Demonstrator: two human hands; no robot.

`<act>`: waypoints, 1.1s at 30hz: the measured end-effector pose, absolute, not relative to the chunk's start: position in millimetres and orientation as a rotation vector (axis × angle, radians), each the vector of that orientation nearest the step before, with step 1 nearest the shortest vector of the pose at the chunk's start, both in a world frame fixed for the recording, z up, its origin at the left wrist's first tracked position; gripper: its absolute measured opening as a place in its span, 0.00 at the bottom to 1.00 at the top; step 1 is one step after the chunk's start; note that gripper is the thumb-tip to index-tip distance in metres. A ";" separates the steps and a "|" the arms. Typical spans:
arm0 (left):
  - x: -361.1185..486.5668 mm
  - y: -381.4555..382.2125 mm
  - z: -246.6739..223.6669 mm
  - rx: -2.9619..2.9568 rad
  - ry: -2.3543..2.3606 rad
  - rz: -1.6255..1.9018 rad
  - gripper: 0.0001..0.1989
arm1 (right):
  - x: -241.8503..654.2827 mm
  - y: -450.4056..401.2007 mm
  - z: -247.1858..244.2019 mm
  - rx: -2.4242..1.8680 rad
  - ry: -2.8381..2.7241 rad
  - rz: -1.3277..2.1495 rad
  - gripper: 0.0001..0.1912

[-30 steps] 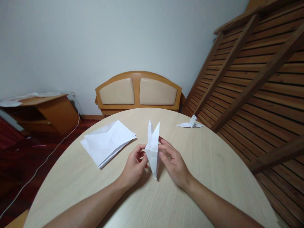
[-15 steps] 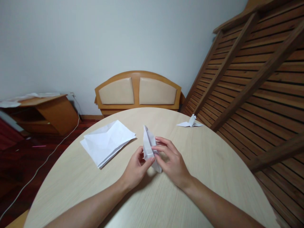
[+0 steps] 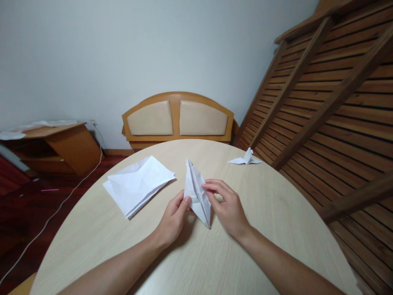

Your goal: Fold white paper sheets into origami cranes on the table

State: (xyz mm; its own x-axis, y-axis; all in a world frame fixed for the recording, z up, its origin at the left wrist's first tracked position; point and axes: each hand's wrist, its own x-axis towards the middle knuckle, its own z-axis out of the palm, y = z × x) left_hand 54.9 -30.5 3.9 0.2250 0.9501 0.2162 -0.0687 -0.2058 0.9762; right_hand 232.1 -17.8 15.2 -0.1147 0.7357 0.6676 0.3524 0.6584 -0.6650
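A folded white paper (image 3: 196, 194), long and diamond-shaped with a crease down its middle, is held up over the table. My left hand (image 3: 173, 217) pinches its left edge between thumb and fingers. On its right edge, the fingers of my right hand (image 3: 225, 205) are closed at the upper part of the fold. A stack of white paper sheets (image 3: 138, 184) lies to the left of my hands. Farther back on the right stands a folded white paper bird (image 3: 247, 157) with spread wings.
The round pale wooden table (image 3: 260, 262) fills the foreground. Behind it stands a headboard (image 3: 175, 119) with two cream panels. A slatted wooden frame (image 3: 331, 102) leans at the right. At the left are a low cabinet (image 3: 70, 145) and a white cable (image 3: 70, 194).
The folded paper has turned and flattened, showing more of its face. My left thumb has moved left to its edge, and my right fingers have drawn back to the right edge.
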 end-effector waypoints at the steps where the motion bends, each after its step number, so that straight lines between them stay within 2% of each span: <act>1: 54.7 -30.7 4.1 1.418 0.889 1.206 0.17 | 232.0 -18.1 15.4 -0.895 -1.703 0.438 0.12; 4: 54.3 -30.6 4.3 1.401 0.854 1.203 0.17 | 229.7 -20.9 15.7 -0.944 -1.671 0.512 0.12; 7: 54.0 -30.2 3.6 1.414 0.824 1.206 0.17 | 226.6 -22.6 15.1 -1.010 -1.665 0.537 0.17; 9: 53.4 -29.7 2.8 1.429 0.822 1.217 0.17 | 225.8 -21.6 14.3 -1.034 -1.646 0.543 0.15; 13: 51.8 -28.3 1.9 1.473 0.858 1.224 0.18 | 229.1 -15.9 15.2 -1.070 -1.605 0.529 0.04; 18: 51.8 -25.5 0.8 1.388 0.898 1.240 0.19 | 236.1 -13.4 21.4 -1.062 -1.581 0.418 0.05; 22: 51.7 -23.3 -0.3 1.268 0.883 1.270 0.21 | 238.1 -11.7 19.2 -1.060 -1.421 0.539 0.06; 26: 50.5 -21.2 -1.8 1.344 0.928 1.376 0.17 | 238.1 -6.1 12.1 -1.069 -1.334 0.640 0.08; 30: 49.3 -17.9 -4.5 1.407 1.030 1.472 0.10 | 239.2 -4.9 14.7 -1.129 -1.365 0.582 0.07; 33: 49.4 -17.5 -4.9 1.392 1.110 1.536 0.10 | 241.1 -10.2 22.3 -1.082 -1.344 0.521 0.05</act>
State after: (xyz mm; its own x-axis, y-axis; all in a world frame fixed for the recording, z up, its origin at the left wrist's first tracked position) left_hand 49.4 -17.5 -4.9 -0.1066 0.9402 0.3236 0.0116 -0.3242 0.9459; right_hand 241.1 -10.2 22.3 0.2138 0.8316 0.5126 0.2693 0.4542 -0.8492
